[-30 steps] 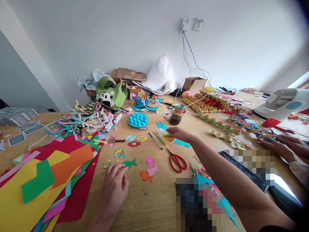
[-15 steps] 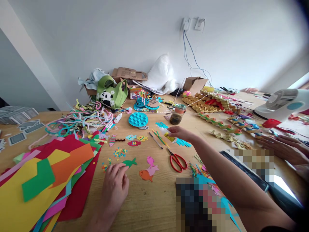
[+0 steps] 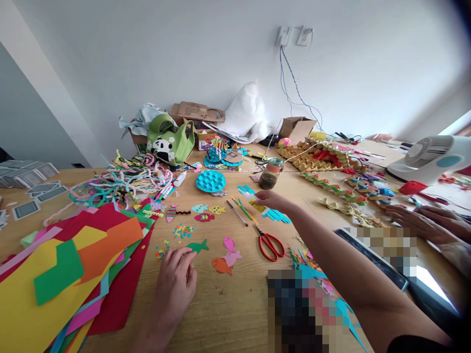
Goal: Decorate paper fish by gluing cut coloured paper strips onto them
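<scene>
My left hand [image 3: 176, 277] rests on the table with bent fingers, their tips pressed over the head end of a green paper fish [image 3: 199, 246]. Pink and orange paper fish [image 3: 221, 265] lie just right of it. My right hand [image 3: 271, 201] reaches forward, its fingers closed round a small white glue bottle [image 3: 259, 208] with a yellow label, partly hidden by the fingers. Blue paper strips [image 3: 277, 216] lie beneath and beside that bottle. Close by are red-handled scissors [image 3: 271, 246], a pen [image 3: 237, 214] and thin yellow and green strips [image 3: 246, 210].
Stacked coloured paper [image 3: 110, 240] covers the left side. Small paper dots [image 3: 183, 231] and decorated fish [image 3: 204, 217] lie mid-table. Farther back are a blue textured disc [image 3: 210, 182], a glass jar [image 3: 271, 174] and pipe cleaners [image 3: 125, 181]. Another person's hands [image 3: 430, 220] are at right, near a fan [image 3: 427, 154].
My right hand has shifted slightly left, and the bottle's tilt has changed a little. The other person's hands moved slightly left. My left hand stays still.
</scene>
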`<state>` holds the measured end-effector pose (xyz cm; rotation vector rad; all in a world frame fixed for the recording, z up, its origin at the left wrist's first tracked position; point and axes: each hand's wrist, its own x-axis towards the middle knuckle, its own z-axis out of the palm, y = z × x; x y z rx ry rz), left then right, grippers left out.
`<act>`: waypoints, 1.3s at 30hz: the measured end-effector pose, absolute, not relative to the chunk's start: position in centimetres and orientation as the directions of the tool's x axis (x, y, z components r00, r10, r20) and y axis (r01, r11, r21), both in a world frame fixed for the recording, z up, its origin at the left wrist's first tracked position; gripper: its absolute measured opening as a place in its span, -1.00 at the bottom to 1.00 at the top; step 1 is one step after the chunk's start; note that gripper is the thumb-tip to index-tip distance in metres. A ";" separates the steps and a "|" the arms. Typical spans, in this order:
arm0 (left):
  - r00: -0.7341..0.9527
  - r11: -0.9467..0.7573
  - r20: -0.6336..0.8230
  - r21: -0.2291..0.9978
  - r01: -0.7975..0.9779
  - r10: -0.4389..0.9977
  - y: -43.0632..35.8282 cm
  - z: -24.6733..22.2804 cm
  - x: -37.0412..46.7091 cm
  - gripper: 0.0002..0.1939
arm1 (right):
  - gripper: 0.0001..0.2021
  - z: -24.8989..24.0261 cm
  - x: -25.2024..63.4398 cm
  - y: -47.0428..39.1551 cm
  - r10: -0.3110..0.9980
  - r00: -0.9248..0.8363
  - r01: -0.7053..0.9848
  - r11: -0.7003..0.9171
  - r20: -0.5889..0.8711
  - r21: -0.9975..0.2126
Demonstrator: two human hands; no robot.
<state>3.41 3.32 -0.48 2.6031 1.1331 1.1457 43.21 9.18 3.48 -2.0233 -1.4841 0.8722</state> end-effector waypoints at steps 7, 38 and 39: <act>0.451 -0.726 0.607 0.339 0.598 0.654 3.3 -0.4 3.4 -0.71 | -0.68 3.1 43.1 10.1 0.936 0.290 0.734 -0.350 -0.198 -0.581; 0.455 -0.726 0.601 0.346 0.594 0.658 3.2 -0.4 3.5 -0.70 | -0.76 4.8 39.2 10.8 0.902 0.383 0.881 -0.422 -0.202 -0.213; 0.455 -0.727 0.601 0.345 0.594 0.657 3.2 -0.5 3.5 -0.70 | -0.76 4.9 39.1 10.7 0.903 0.382 0.884 -0.419 -0.198 -0.207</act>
